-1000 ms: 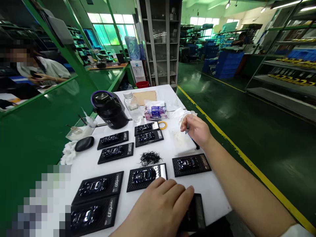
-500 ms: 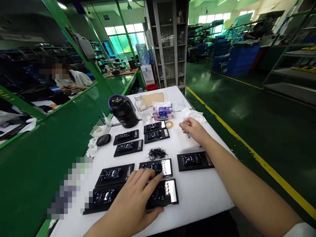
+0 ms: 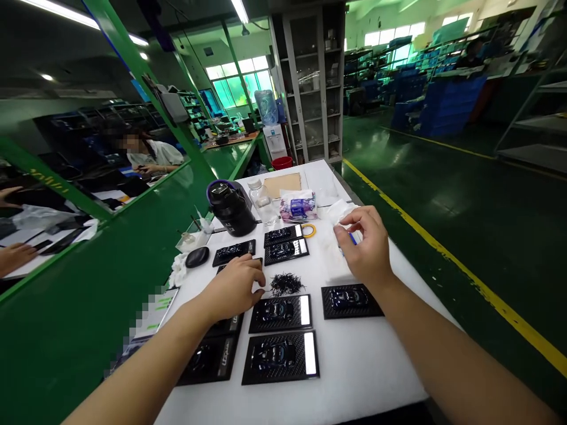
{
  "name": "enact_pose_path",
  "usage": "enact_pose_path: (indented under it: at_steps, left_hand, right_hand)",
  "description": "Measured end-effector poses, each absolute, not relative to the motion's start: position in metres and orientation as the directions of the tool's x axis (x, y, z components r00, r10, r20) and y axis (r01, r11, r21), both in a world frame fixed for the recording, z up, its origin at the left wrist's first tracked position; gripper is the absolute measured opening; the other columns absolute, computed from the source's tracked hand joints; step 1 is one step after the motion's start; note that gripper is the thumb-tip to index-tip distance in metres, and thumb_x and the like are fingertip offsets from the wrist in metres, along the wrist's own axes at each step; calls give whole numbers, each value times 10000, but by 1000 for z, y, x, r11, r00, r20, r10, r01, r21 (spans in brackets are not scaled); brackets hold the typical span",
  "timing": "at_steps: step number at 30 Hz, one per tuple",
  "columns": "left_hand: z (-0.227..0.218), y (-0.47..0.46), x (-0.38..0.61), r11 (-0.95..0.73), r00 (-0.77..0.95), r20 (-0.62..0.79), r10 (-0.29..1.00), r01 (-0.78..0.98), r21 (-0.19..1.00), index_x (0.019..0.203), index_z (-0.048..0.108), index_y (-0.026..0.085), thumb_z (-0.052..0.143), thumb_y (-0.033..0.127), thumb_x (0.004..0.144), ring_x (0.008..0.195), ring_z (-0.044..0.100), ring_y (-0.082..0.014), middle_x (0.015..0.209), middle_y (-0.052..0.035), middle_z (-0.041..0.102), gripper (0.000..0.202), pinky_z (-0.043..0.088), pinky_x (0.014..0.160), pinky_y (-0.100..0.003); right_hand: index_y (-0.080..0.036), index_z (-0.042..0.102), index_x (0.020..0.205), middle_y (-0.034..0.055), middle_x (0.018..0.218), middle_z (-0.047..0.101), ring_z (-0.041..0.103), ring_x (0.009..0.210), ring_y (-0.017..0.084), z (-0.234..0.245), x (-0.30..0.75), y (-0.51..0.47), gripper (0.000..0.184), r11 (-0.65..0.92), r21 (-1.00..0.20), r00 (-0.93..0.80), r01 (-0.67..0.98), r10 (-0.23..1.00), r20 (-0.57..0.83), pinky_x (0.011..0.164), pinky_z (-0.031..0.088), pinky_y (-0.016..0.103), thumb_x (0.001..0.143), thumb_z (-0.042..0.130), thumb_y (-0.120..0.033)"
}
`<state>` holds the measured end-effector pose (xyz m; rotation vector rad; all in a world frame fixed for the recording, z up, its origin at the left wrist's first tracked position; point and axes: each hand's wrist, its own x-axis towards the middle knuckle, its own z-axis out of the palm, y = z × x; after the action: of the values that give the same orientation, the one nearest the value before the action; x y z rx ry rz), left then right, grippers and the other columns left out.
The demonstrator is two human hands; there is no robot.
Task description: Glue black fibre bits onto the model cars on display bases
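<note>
My left hand (image 3: 237,286) reaches over the model cars on the left, its fingers curled and thumb and index close together beside a pile of thin black strips (image 3: 286,284). Whatever lies between its fingertips is too small to make out. My right hand (image 3: 367,245) is closed above white tissue (image 3: 333,260); a bit of blue shows by its fingers, but the object is mostly hidden. Dark model cars on black bases stand around: one (image 3: 277,310) below the pile, another (image 3: 272,356) nearer me, a third (image 3: 349,300) under my right forearm.
Farther back stand a black jug (image 3: 233,209), a clear bottle (image 3: 263,203), a tissue pack (image 3: 297,206) and a yellow tape ring (image 3: 309,230). A black mouse-shaped object (image 3: 197,257) lies at the left edge. A co-worker (image 3: 155,154) sits beyond the green partition.
My left hand has left the near model cars and moved forward to the left side of the black strips. My right hand has turned and stays over the tissue. The view has shifted slightly.
</note>
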<state>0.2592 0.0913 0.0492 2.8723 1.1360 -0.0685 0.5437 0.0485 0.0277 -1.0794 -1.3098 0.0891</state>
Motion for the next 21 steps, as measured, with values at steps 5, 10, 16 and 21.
enact_pose_path:
  at_steps: [5,10,16,21]
  left_hand:
    - [39,92,262,-766,769,-103,631,638,73,779,728,212,581,228,879,849,583,-200,863,-51,678,178,466,803,-336]
    - [35,97,258,-795,797,-98,596,603,69,784,696,182,550,205,917,832,565,-200,832,-55,648,198,451,811,-347]
    - [58,73,264,-736,733,68,677,670,96,919,644,170,453,285,998,924,551,-212,972,-74,631,237,457,831,-364]
    - [66,48,292,-787,719,323,616,583,202,881,637,172,529,202,940,860,539,-186,917,-51,618,127,457,773,-345]
  right_hand:
    - [-170,576,795,42,854,535,526,820,151,32,535,41,55,607,-591,217,532,577,788,711,455,297,833,603,-198]
    - [-162,546,773,34,806,533,516,802,151,29,524,35,75,663,-521,104,538,561,821,724,436,304,832,590,-150]
    - [-154,577,865,27,856,588,522,853,144,20,500,26,42,717,-527,-216,456,664,716,783,434,295,850,564,-118]
    - [-154,606,897,10,874,603,527,843,122,15,487,21,97,576,-702,-250,419,816,521,777,429,267,819,575,-106]
